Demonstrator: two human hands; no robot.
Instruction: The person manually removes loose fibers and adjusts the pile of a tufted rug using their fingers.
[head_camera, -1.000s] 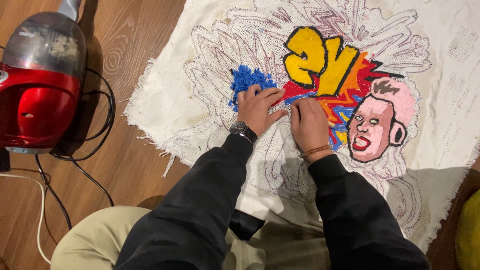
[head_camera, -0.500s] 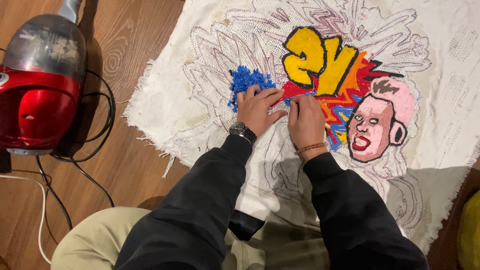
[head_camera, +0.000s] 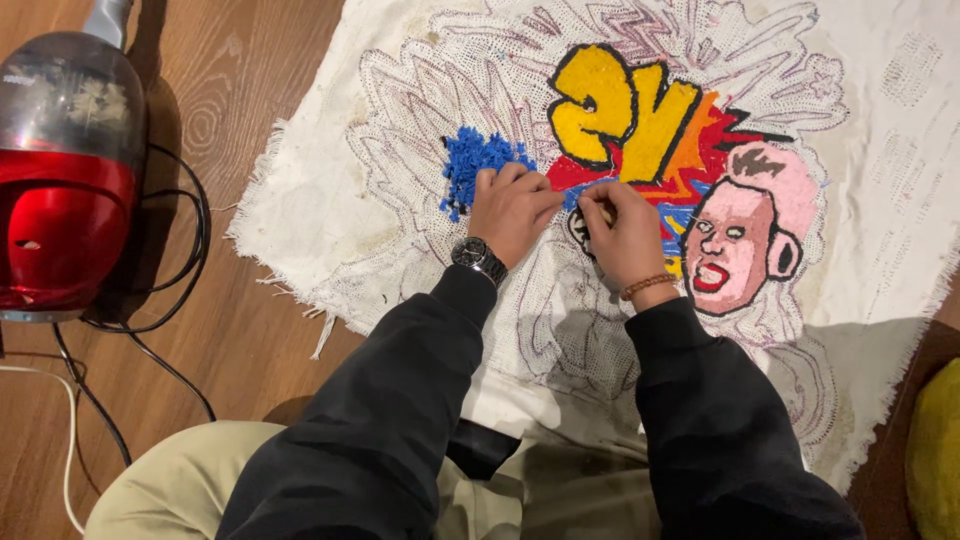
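The left hand (head_camera: 512, 208) lies on the white cloth (head_camera: 320, 210), fingers bent and pressed flat against it, grasping nothing, just right of the blue yarn patch (head_camera: 477, 162). The right hand (head_camera: 622, 232) sits beside it, touching at the fingertips, thumb and forefinger pinched at the blue-and-red stitched area; whether a strand is held cannot be told. The cloth is spread on the wooden floor (head_camera: 230, 350). A yellow shape (head_camera: 618, 108) and a pink stitched face (head_camera: 742, 238) lie to the right. A red vacuum cleaner (head_camera: 62, 190) stands well left.
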